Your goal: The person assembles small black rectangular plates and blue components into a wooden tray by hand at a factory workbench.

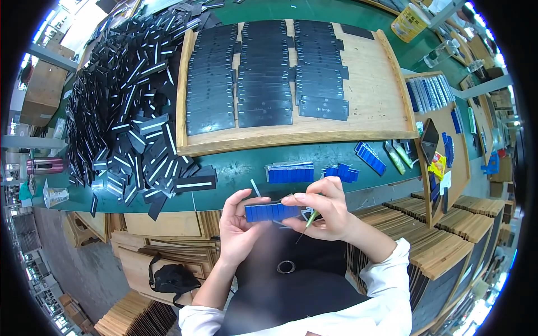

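Observation:
Held low over my lap, just off the bench's near edge, is a blue segmented strip (268, 212) with thin dividing lines. My left hand (236, 228) is closed on its left end, thumb below and fingers above. At the strip's right end, my right hand (332, 211) pinches the upper edge. A slim green-handled tool (312, 217) with a thin dark tip rests in that same hand, pointing down. Just beyond my hands lie a stack of blue strips (290, 173) and a smaller blue pile (341, 172).
A wooden tray (372, 84) holds three columns of overlapping black pieces (263, 84). Left of it spreads a heap of black pieces with white stripes (126, 106). More blue strips (370, 158), green-handled tools (398, 157) and a yellow bucket (410, 23) stand rightward. Wooden trays (443, 249) are stacked below.

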### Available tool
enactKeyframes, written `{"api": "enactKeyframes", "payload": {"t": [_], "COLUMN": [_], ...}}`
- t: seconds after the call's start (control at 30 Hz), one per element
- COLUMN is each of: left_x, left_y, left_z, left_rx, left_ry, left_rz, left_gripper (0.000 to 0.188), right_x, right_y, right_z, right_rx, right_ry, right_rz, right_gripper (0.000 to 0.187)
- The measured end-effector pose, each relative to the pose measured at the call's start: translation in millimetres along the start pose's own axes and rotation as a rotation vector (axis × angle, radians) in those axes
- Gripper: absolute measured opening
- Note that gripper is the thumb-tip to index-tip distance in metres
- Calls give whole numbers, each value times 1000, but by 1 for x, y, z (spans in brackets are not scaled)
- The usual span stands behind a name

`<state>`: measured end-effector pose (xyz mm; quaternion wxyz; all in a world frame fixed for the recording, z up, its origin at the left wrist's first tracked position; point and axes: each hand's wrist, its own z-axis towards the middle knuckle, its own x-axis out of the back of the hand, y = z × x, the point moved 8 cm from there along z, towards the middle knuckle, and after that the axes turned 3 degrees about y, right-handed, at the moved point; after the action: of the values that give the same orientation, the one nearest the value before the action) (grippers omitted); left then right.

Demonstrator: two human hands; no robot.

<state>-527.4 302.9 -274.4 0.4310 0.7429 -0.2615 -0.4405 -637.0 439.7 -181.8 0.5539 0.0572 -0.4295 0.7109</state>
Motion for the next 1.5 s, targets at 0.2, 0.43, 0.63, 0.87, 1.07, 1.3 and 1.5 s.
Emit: {"api": "enactKeyframes", "payload": {"t": [0.2, 0.43, 0.63, 0.87, 1.07, 1.3, 1.5], "left_x": [-1, -2, -3, -4, -4, -6, -20], "left_y": [2, 3, 4, 2, 2, 10, 29], "left_z": [0, 0, 1, -1, -2, -3, -8], "left_rx": [1, -7, -14, -3, -8, -46, -194], "left_ry": [-9, -22, -31, -32, -37, -34, -104], "left_rz": [-10, -9, -24, -18, -37, -15, 139], "left_gripper": [71, 71, 71, 72, 72, 72, 71], "right_x": [1, 2, 4, 4, 5, 4, 1], "right_y": [0, 0, -1, -1, -2, -1, 10], "right_z": [-2, 1, 0, -1, -1, -2, 25], "right_rx": [4, 17, 17, 22, 25, 7, -249], "right_ry": [8, 21, 24, 35, 33, 7, -92], "right_rz": [1, 5, 5, -8, -3, -14, 10], "right_gripper": [73, 73, 72, 72, 72, 74, 67]}}
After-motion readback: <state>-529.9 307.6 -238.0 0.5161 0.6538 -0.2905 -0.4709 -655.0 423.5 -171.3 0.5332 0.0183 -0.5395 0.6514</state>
